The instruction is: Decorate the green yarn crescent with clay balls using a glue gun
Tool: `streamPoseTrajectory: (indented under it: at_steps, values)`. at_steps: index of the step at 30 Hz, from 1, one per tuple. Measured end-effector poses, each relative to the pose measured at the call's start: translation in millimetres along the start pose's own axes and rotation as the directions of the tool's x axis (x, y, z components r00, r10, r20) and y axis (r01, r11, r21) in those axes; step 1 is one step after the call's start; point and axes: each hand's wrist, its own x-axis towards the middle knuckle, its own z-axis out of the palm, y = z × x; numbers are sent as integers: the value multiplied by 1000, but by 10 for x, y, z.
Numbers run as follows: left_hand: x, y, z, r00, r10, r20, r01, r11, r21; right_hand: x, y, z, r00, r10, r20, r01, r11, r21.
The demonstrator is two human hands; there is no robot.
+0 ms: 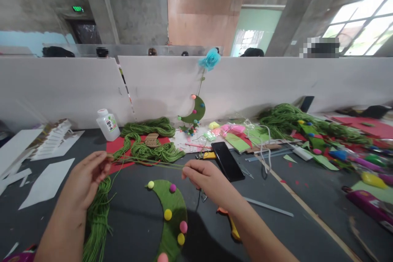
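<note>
Thin green cord (150, 161) runs nearly level between my two hands above the dark table. My left hand (93, 172) pinches one end, thumb and fingers together. At the other end, my right hand (204, 176) is closed on the same cord, knuckles up. Below them lies a green felt crescent moon (173, 204) dotted with yellow, pink and purple pom-poms; its lower end runs out of view. A hank of green cord (100, 217) hangs or lies beside my left wrist, partly hidden by it. More green cord (156, 151) with a cardboard tag is bundled on red sheet behind.
A white bottle (108, 125) stands at back left. A small decorated crescent (198, 108) and blue flower (210, 59) rise by the white partition (159, 82). A black phone (227, 161), an orange-yellow tool (231, 225) and a metal ruler (268, 206) lie right; cord piles (282, 118) sit behind.
</note>
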Motion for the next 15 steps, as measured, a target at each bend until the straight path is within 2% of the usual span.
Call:
streamPoseTrajectory:
  at_steps: [3,5,10,13,15]
  values:
    - [43,134,79,1000,12,-21,-16,978,-209,44,81,18,1000,7,-7,-7,1000,-4]
    - [81,201,162,1000,11,-19,-16,957,-290,84,107,46,1000,7,-20,-7,1000,-2]
    - [126,243,281,1000,8,4,-6,937,-349,131,68,50,998,3,-70,-2,1000,9]
    - [129,220,233,997,-62,46,75,931,-358,132,47,8,997,15,-82,-13,1000,25]
    - [146,202,177,993,-100,63,116,931,-345,139,57,-11,998,28,-47,-27,999,24]
